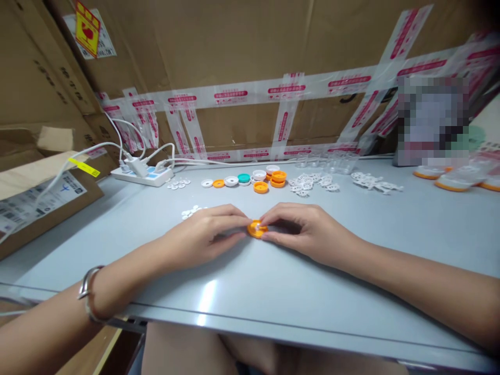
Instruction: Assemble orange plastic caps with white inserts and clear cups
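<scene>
An orange round plastic cap [255, 234] lies on the table between my hands, with a small whitish piece at its middle. My left hand [213, 229] pinches the cap's left edge between thumb and fingers. From the other side, my right hand [307, 226] has thumb and fingertips closed on its right edge, near the whitish piece. Small white discs [191, 212] lie just beyond my left hand. Farther back sit orange caps [261, 187], white round caps [230, 181] and a green-topped one [244, 179]. White flat cut-out pieces [304, 183] are heaped beside them.
A power strip [142, 174] with plugs and white cables stands at the back left, near an open cardboard box [42, 198]. Clear plastic parts [339, 162] line the back. Clear items with orange bases [457, 179] are at the right. Large taped cartons [234, 47] rise behind the table.
</scene>
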A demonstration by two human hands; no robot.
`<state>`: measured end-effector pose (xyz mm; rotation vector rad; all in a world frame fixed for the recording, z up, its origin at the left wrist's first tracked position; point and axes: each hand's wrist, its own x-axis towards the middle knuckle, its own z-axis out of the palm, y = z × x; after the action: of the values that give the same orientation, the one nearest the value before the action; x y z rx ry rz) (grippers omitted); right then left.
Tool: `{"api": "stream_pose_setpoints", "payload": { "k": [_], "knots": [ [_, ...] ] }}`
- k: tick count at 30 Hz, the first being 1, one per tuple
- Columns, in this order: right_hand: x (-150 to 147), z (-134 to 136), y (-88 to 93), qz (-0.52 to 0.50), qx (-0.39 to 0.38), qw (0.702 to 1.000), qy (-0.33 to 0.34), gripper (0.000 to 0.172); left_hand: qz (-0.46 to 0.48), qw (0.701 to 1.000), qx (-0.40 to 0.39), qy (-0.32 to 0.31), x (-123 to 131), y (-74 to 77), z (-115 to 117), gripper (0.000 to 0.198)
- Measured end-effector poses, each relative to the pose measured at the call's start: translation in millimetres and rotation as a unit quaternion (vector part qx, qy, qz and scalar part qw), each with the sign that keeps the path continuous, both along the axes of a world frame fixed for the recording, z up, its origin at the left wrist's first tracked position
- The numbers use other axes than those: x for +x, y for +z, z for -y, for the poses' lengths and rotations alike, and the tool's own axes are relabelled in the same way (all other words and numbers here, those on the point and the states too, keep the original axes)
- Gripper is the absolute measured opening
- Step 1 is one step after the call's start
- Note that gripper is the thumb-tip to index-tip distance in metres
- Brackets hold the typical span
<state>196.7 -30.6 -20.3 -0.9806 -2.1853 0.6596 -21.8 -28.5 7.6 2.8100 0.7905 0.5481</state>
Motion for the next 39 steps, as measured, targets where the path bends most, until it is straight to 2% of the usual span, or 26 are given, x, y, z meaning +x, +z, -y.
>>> {"api": "stream_pose_setpoints", "payload": {
  "k": [5, 9, 12, 22, 26, 29, 31, 33, 36, 39],
  "knots": [
    [-2, 2, 1.2, -0.011, -0.046, 0.999, -0.026, 0.013, 0.044, 0.988, 0.082, 0.124, -29, 19.3, -13, 0.022],
    [-3, 2, 1.9, -0.015, -0.048, 0.998, -0.037, 0.016, -0.003, 0.982, 0.04, 0.185, -59, 26.5, -27, 0.021],
    [-4, 2, 2.9, -0.012, -0.042, 0.998, -0.04, 0.018, -0.056, 0.979, -0.002, 0.195, -66, 26.0, -36, 0.023],
    [-6, 2, 4.6, -0.014, -0.059, 0.997, -0.037, 0.019, -0.208, 0.957, -0.01, 0.204, -41, 24.2, -51, 0.02],
    [-7, 2, 4.1, -0.014, -0.067, 0.997, -0.022, 0.014, -0.214, 0.957, -0.011, 0.197, -38, 24.7, -50, 0.02],
    [-7, 1, 3.0, -0.018, -0.071, 0.997, -0.018, 0.013, -0.176, 0.96, -0.008, 0.219, -28, 26.2, -41, 0.018],
    [-7, 0, 2.2, -0.023, -0.071, 0.997, -0.015, 0.014, -0.11, 0.97, -0.039, 0.211, -16, 26.9, -32, 0.016],
    [-7, 0, 1.9, -0.026, -0.065, 0.997, -0.011, 0.014, -0.039, 0.978, -0.105, 0.174, -2, 26.3, -23, 0.016],
    [-6, 0, 2.3, -0.03, -0.06, 0.998, 0.007, 0.014, 0.004, 0.964, -0.222, 0.147, 18, 23.4, -16, 0.015],
    [-6, 0, 2.7, -0.035, -0.064, 0.997, 0.02, 0.016, 0.004, 0.95, -0.269, 0.157, 27, 20.5, -17, 0.015]
  ]
}}
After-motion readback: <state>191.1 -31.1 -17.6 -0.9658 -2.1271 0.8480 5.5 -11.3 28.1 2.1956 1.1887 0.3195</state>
